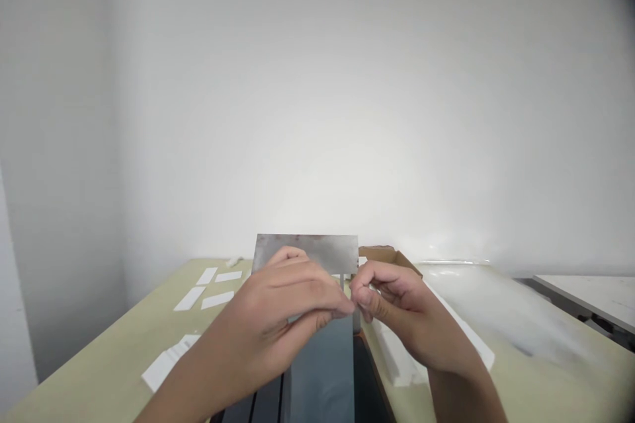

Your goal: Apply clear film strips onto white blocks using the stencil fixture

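Observation:
My left hand [292,310] reaches in from the lower left, its fingers bent and pressed together at the tips. Close beside those tips, my right hand [394,301] pinches with thumb and forefinger. Whatever either pinch holds is hidden or too small to name. Just behind both hands stands an upright grey metal plate [322,250] with faint rusty marks along its top edge. Below the fingers a smooth blue-grey panel [323,370] runs down to the bottom of the view, with dark grooved parts [265,403] to its left.
White rectangular pieces [190,299] lie apart on the pale yellow table [99,350], with a fanned stack of white pieces [166,365] nearer. On the right are an open cardboard box [381,254], white strips [397,357] and clear plastic film [496,304]. A white wall [347,92] rises behind.

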The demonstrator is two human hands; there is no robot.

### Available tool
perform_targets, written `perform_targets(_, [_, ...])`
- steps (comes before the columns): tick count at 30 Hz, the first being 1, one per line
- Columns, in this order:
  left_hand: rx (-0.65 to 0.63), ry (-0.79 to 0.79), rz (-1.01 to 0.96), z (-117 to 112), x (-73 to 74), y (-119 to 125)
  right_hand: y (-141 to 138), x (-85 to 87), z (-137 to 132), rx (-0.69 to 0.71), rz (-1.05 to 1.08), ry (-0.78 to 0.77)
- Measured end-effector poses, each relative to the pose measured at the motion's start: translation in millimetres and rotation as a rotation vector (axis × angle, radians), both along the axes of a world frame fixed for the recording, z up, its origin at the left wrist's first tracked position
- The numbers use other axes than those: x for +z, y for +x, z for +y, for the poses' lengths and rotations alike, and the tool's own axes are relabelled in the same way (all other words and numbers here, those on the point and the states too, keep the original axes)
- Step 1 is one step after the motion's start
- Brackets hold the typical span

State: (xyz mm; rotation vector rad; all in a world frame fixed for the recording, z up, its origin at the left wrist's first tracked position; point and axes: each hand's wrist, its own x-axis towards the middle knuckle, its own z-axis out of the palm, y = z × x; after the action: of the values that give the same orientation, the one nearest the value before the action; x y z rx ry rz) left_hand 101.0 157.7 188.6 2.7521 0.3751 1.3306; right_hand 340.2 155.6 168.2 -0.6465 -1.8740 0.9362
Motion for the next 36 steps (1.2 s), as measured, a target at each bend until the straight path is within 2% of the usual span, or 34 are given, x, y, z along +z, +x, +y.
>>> perform_targets(5, [0.015, -0.035, 0.063, -1, 1.4, -8, 2, -2.5, -4, 0.022, 0.025, 0.011])
perform_targets(9, [0.084, -0.063, 0.145, -5, 5.3, -20, 9, -3.1, -7, 0.049, 0.061, -0.012])
perform_targets(12, [0.153, -0.067, 0.133, -9, 7.6, -26, 16, -0.7, -7, 0.031, 0.098, -0.004])
perform_targets(16, [0.183, -0.068, 0.132, -12, 8.9, -27, 20, 1.7, -7, 0.013, 0.120, -0.001])
perform_targets(29, [0.144, -0.123, 0.163, -15, 9.7, -31, 24, 0.9, -6, -0.070, 0.068, 0.026])
perform_targets(36, [0.152, -0.098, 0.171, -17, 11.5, -33, 29, 1.6, -3, -0.093, 0.062, 0.049])
